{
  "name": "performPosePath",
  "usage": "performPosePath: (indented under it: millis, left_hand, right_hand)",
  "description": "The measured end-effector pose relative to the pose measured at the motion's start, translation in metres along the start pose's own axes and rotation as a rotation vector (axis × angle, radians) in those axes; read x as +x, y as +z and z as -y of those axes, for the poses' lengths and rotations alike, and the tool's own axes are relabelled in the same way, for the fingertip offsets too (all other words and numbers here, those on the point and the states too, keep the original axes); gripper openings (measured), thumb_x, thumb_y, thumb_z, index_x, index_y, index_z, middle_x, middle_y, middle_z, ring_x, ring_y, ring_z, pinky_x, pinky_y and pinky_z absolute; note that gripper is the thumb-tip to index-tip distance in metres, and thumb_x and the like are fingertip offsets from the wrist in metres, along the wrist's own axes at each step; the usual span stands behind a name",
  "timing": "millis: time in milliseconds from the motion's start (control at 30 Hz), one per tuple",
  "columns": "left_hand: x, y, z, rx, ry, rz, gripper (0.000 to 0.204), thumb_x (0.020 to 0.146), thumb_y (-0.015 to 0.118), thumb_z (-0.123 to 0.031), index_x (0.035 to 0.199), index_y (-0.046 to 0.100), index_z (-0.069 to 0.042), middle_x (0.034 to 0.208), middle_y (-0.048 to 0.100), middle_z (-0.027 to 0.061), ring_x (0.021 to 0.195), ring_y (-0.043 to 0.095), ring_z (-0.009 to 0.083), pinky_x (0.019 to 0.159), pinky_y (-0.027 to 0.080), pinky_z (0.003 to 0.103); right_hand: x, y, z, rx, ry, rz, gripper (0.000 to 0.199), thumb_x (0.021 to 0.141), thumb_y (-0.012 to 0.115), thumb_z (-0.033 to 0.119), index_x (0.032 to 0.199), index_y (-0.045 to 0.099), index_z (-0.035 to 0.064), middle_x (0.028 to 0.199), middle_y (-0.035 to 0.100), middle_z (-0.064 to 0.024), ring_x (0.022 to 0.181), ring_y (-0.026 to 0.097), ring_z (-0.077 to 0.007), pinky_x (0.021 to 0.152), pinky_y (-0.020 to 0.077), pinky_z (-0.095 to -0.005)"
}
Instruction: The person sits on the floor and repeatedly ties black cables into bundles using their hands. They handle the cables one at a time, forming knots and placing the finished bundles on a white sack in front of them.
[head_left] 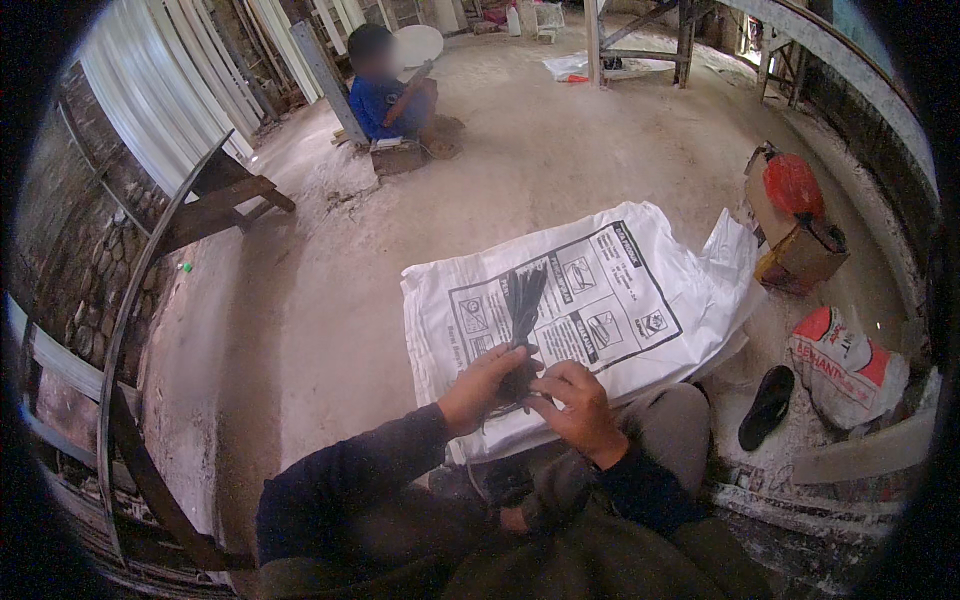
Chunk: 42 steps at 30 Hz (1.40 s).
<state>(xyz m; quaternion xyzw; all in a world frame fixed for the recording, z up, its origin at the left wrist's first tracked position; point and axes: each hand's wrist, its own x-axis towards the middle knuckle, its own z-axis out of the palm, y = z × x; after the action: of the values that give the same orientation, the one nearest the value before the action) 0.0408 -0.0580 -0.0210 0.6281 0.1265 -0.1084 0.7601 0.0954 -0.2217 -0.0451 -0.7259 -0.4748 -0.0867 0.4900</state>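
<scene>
In front of my lap, my left hand [478, 390] is closed round a black bundle [523, 305]. It looks like thin plastic or strips gathered together, its upper end fanning out above my fist; I cannot make out its exact kind. Close beside it, my right hand [585, 412] pinches the lower part of the same bundle with thumb and fingers. Beneath both hands, a large white woven sack [425, 300] with printed black panels lies flat across the floor and up to my knees.
To the right are a red rounded object [793, 187] in a torn cardboard box [812, 258], a black sandal [768, 408] and a red-and-white sack [845, 375]. A person in blue [378, 100] sits ahead on the left. A wooden frame [215, 200] stands at left.
</scene>
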Motion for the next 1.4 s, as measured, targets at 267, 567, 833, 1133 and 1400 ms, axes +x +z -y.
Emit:
performPosePath:
  millis: [267, 567, 833, 1133, 1400]
  left_hand:
    - [0.023, -0.014, 0.025, 0.174, 0.038, -0.155, 0.03, 0.087, 0.042, -0.026, 0.098, 0.05, 0.0, 0.085, 0.055, 0.0083, 0.074, 0.053, 0.0157, 0.068, 0.044, 0.028]
    - [0.069, -0.064, -0.004, -0.034, 0.124, -0.399, 0.024, 0.085, 0.046, -0.026, 0.091, 0.05, -0.003, 0.075, 0.052, 0.0038, 0.065, 0.053, 0.0142, 0.058, 0.046, 0.029]
    - [0.083, -0.006, -0.004, -0.181, 0.052, 0.065, 0.041, 0.085, 0.046, -0.035, 0.112, 0.045, -0.004, 0.102, 0.048, 0.0059, 0.091, 0.05, 0.0184, 0.083, 0.042, 0.032]
    - [0.064, 0.033, -0.034, -0.06, 0.078, 0.202, 0.044, 0.085, 0.049, -0.02, 0.123, 0.038, -0.002, 0.119, 0.046, 0.0094, 0.104, 0.047, 0.0204, 0.089, 0.039, 0.034]
    - [0.003, 0.04, -0.047, 0.482, 0.222, 0.013, 0.018, 0.08, 0.055, -0.009, 0.093, 0.059, 0.003, 0.088, 0.057, 0.0083, 0.075, 0.057, 0.0125, 0.067, 0.047, 0.025]
  right_hand:
    - [0.004, -0.002, -0.001, 0.085, -0.045, 0.088, 0.011, 0.064, 0.067, 0.007, 0.069, 0.058, 0.0032, 0.071, 0.053, -0.0086, 0.066, 0.053, -0.0231, 0.059, 0.0424, -0.0311]
    - [0.01, -0.037, 0.021, 0.526, -0.088, 0.191, 0.014, 0.07, 0.066, 0.013, 0.073, 0.056, 0.0041, 0.076, 0.052, -0.0083, 0.077, 0.05, -0.0191, 0.07, 0.0387, -0.0297]
    - [0.003, -0.05, -0.023, 1.009, 0.476, -0.475, 0.018, 0.08, 0.06, 0.013, 0.094, 0.055, 0.0023, 0.08, 0.054, -0.0035, 0.071, 0.049, -0.0123, 0.068, 0.0389, -0.0257]
    - [0.008, -0.043, -0.026, 1.173, 0.626, -0.444, 0.021, 0.075, 0.063, 0.007, 0.093, 0.052, 0.0058, 0.075, 0.054, -0.0023, 0.065, 0.052, -0.0125, 0.059, 0.0431, -0.0243]
    - [0.008, -0.027, 0.001, 1.247, 0.848, -0.177, 0.019, 0.073, 0.066, 0.007, 0.081, 0.049, 0.0082, 0.073, 0.057, -0.0021, 0.061, 0.054, -0.0124, 0.055, 0.0443, -0.0245]
